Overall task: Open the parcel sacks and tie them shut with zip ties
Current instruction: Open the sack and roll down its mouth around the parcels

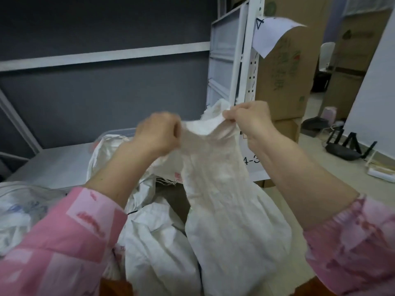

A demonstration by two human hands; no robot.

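We hold the white woven sack [222, 201] at its mouth with both hands. The left hand [158, 133] has its grip clamped on the rim's left side; the right hand [250, 118] pinches the rim's right side. The sack hangs below the hands, over other white sacks [158, 236]. Behind the sack stands a white shelf upright [250, 67], with cardboard boxes [284, 71] beside it.

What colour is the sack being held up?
White, seen in the head view: the sack.
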